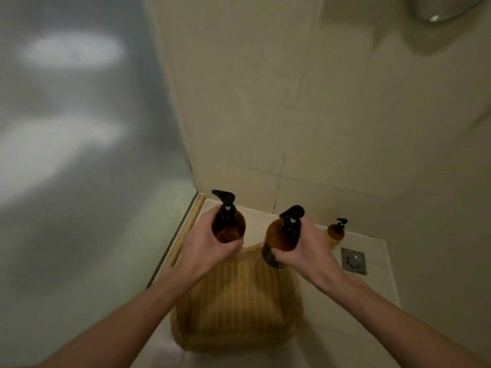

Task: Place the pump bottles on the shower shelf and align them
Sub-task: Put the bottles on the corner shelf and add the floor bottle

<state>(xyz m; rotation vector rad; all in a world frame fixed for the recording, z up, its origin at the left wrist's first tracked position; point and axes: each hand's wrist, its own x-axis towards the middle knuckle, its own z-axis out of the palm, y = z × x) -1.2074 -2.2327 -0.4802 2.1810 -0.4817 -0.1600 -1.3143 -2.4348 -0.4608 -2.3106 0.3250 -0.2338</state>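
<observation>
I hold two amber pump bottles with black pump heads above a woven basket (236, 304). My left hand (204, 243) grips the left bottle (228, 224) around its body. My right hand (305, 245) grips the right bottle (279, 235), which tilts slightly to the left. A third, smaller amber pump bottle (336, 232) stands on the shower floor by the back wall, to the right of my right hand. No shelf shows in the view.
The straw-coloured basket sits on the white tiled floor (372, 261) in the corner. A metal floor drain (353, 261) lies right of the basket. A frosted glass panel (79, 155) bounds the left side; beige tiled walls (318, 115) rise behind.
</observation>
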